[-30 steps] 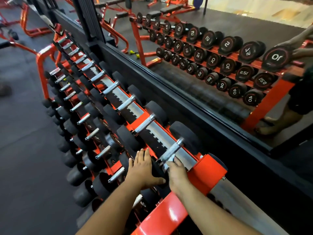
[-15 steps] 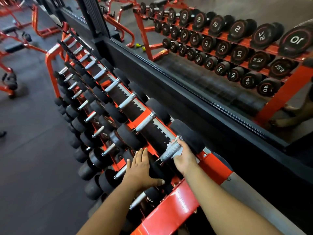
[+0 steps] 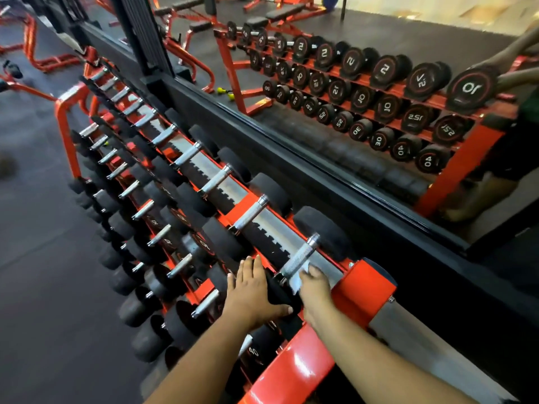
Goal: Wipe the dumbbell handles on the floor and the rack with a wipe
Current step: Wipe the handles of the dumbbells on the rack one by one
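Observation:
A red three-tier dumbbell rack (image 3: 361,290) runs from the lower right to the upper left, loaded with black dumbbells that have chrome handles. My right hand (image 3: 316,287) grips a pale wipe (image 3: 297,279) wrapped round the near end of the nearest top-row dumbbell handle (image 3: 299,259). My left hand (image 3: 252,295) lies flat with straight fingers on the black front head of that same dumbbell (image 3: 278,293).
A wall mirror (image 3: 364,97) behind the rack reflects the dumbbells and a person's arms. A black ledge (image 3: 306,170) runs between the rack and the mirror. Dark rubber floor (image 3: 38,272) lies to the left, with red benches (image 3: 43,59) further back.
My right hand slid the wipe up the handle toward the far head, then back down to the near end. My left hand stayed on the front head. The camera shifted slightly.

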A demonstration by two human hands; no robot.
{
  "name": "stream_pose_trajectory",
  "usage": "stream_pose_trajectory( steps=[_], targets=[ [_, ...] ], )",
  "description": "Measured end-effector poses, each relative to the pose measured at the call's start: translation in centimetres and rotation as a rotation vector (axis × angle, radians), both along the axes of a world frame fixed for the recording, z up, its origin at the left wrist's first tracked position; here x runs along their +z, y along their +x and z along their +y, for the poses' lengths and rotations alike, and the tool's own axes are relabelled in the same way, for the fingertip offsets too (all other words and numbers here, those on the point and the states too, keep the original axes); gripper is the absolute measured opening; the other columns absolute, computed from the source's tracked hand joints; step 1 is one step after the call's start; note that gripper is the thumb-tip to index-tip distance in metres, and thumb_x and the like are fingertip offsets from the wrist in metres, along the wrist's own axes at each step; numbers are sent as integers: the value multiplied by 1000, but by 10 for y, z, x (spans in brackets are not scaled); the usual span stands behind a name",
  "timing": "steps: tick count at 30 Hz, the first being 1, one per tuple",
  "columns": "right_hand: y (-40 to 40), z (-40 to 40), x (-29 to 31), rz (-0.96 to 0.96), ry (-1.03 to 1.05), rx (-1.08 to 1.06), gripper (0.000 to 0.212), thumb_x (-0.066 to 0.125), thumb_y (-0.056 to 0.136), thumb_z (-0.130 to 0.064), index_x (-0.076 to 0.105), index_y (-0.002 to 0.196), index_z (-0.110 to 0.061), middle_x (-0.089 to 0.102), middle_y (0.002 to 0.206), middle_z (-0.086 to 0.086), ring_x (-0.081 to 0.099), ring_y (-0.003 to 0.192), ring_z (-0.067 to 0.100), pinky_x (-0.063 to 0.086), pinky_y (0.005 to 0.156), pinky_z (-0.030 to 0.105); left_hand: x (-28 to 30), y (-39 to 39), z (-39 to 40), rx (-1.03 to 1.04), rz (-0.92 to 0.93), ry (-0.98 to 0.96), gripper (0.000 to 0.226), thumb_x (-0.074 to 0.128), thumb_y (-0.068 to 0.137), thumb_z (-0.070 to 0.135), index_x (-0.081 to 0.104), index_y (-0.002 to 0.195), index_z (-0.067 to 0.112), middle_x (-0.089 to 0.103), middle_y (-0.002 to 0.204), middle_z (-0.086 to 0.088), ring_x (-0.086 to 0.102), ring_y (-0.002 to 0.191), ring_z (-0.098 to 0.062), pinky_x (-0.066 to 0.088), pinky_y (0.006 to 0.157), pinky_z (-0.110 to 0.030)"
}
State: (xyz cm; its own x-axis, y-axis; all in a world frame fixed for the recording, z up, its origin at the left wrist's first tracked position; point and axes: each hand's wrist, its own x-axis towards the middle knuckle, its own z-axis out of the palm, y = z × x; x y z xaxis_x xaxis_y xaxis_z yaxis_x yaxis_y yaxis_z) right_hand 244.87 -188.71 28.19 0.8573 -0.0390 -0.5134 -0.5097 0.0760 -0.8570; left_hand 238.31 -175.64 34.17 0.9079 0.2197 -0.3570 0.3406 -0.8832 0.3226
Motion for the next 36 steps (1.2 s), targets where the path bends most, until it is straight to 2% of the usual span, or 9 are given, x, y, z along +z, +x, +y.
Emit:
stream_pose_trajectory(
  steps=[3,7,11,17,19,21,26,31,36],
  targets=[
    [-23,-11,-1,-163,-273,176,18,54,96,-5,71,97,-6,69,86,8,59,81,23,50,74,39,-1,-3,3,-53,-10,10,143,70,67,80,-13,160,11,-10,170,-9,-12,157,-25,-1,126,-52],
    [-2,-30,20,-673,-689,296,52,52,93,4,59,141,-16,63,136,4,60,122,15,44,106,34,2,-4,7,-112,-35,-3,140,68,71,79,-14,160,9,-12,169,-15,-13,156,-28,-2,126,-52],
    [35,-36,6,-754,-1133,688,70,44,89,6,40,154,-21,34,162,3,31,150,20,33,119,36,0,-2,8,-126,-32,-3,139,69,71,78,-12,160,8,-8,169,-19,-10,156,-32,-1,126,-53],
    [26,-46,-13,-1162,-1329,1333,70,47,92,-23,25,159,-17,28,164,0,14,155,19,17,125,47,-1,1,6,-108,-34,-14,140,73,70,75,-11,160,9,-7,169,-18,-9,157,-32,0,126,-53],
    [35,-56,-9,-1240,-1475,1267,74,43,88,-13,23,159,-18,28,164,2,16,155,22,16,124,50,0,1,5,-95,-22,-13,140,73,70,75,-12,160,10,-9,169,-17,-10,157,-31,-1,126,-52],
    [38,-47,-3,-1209,-1609,1080,65,38,85,-12,41,150,-14,45,153,9,31,150,27,18,123,52,0,1,5,-87,-9,-5,141,74,70,75,-12,160,10,-9,169,-16,-11,157,-30,-2,126,-52],
    [24,-21,-6,-1253,-1418,1138,50,66,84,-23,61,133,-14,62,134,4,51,136,25,17,120,43,1,2,3,-62,-4,-15,142,76,67,73,-12,161,12,-9,170,-14,-10,157,-27,-1,127,-52],
    [19,-40,8,-1208,-1035,1226,57,53,94,-5,45,150,-10,46,154,7,37,146,21,16,123,38,0,1,2,-47,3,-23,142,78,67,70,-13,161,13,-11,170,-12,-11,157,-26,-1,127,-52],
    [-1,-60,7,-1093,-969,1177,58,46,93,-3,47,149,-14,46,154,4,39,145,16,27,123,36,4,-1,2,-38,0,-39,144,79,66,71,-14,160,14,-11,170,-11,-12,157,-26,-2,126,-53]
  ],
)
